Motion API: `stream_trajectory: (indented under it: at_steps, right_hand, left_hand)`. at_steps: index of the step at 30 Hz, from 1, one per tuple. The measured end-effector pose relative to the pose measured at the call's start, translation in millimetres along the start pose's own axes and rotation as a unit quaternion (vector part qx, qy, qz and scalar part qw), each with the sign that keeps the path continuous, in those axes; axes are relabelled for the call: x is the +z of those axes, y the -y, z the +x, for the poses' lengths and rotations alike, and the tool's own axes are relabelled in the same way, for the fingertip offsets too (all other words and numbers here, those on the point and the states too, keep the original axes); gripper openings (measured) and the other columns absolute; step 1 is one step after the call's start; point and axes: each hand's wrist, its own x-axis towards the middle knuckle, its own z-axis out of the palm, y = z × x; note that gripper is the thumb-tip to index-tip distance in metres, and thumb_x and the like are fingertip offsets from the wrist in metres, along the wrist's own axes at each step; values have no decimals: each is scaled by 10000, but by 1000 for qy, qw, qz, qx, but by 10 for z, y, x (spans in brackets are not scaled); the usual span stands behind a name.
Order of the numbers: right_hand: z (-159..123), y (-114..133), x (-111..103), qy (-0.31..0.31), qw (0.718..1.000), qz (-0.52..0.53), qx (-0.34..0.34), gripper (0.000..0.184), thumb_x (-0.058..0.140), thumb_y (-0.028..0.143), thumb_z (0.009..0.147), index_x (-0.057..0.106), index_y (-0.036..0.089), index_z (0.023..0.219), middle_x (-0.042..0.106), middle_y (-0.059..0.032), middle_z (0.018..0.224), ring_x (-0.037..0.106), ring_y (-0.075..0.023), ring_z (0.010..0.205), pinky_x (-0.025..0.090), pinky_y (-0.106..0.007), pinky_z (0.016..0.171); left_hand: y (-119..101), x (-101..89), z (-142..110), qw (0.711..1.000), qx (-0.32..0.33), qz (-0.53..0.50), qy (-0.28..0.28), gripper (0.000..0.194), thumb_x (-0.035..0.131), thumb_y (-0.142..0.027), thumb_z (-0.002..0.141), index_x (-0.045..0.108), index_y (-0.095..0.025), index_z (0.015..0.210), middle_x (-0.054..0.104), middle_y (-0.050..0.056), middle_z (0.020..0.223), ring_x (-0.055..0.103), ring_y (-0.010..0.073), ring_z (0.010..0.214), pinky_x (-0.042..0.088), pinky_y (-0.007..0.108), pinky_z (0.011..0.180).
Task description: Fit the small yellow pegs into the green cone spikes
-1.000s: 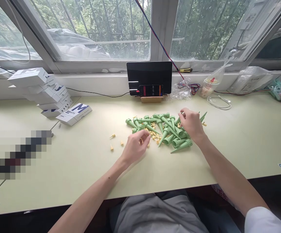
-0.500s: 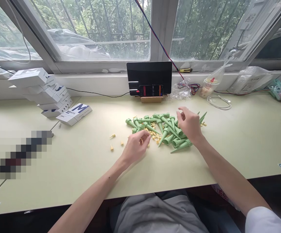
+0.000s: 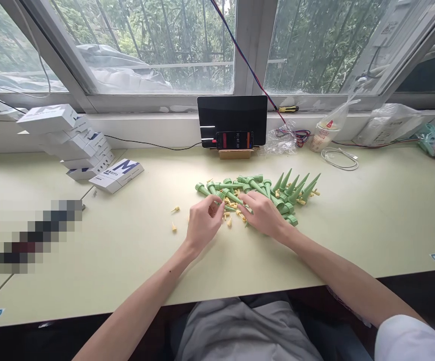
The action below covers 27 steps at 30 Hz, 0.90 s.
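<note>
Tabletop point(image 3: 240, 268), green cones point(image 3: 257, 186) beyond right hand point(image 3: 263, 212)

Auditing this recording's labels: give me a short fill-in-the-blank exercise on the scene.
The spikes pointing upward are coloured ____.
The hand nearer the stacked boxes is the ____ one.
The screen behind the phone is coloured ____.
The single box beside them shows a large letter ____.
Missing words: green; left; black; M.
</note>
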Motion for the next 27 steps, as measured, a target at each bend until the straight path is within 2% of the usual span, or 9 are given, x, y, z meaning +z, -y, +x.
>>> stream_trajectory:
  at_steps: [3, 8, 17, 22, 27]
  right_hand:
    - [-10, 14, 28, 18, 1000, 2, 3, 119, 510, 189, 970, 626, 187, 997, 617, -65, 833, 581, -211, 756, 471, -322, 704]
    - [-17, 31, 45, 47, 999, -2, 1, 117, 508, 161, 964, 616, 175, 922, 609, -62, 803, 563, -201, 732, 452, -312, 689]
    - [-34, 18, 53, 50, 999, -11, 17, 109, 528, 172, 964, 621, 180, 908, 605, -42, 770, 548, -185, 703, 428, -295, 682]
    - [-28, 20, 40, 54, 998, -17, 25, 101, 539, 174, 963, 636, 173, 934, 617, -45, 777, 560, -185, 709, 426, -292, 684]
    - [-31, 17, 44, 55, 998, -18, 30, 124, 528, 190, 972, 645, 162, 945, 631, -58, 786, 583, -195, 723, 439, -299, 687]
  left_hand:
    - [26, -29, 27, 998, -7, 62, -19, 139, 640, -285, 846, 640, -213, 965, 591, -13, 720, 512, 122, 561, 431, 250, 569]
    - [54, -38, 27, 990, -14, 142, -4, 220, 634, -222, 833, 639, -230, 1053, 613, 29, 868, 567, 158, 645, 422, 269, 594]
    - [68, -51, 26, 980, -43, 191, 25, 146, 617, -204, 841, 624, -220, 986, 650, 36, 866, 596, 186, 669, 343, 270, 555]
    - [71, -57, 32, 980, -66, 183, 52, 120, 596, -229, 859, 620, -222, 977, 662, 25, 839, 596, 184, 665, 357, 272, 575]
    - [79, -61, 31, 983, -80, 158, 53, 140, 575, -224, 875, 630, -217, 1003, 657, 23, 848, 584, 164, 644, 400, 275, 601]
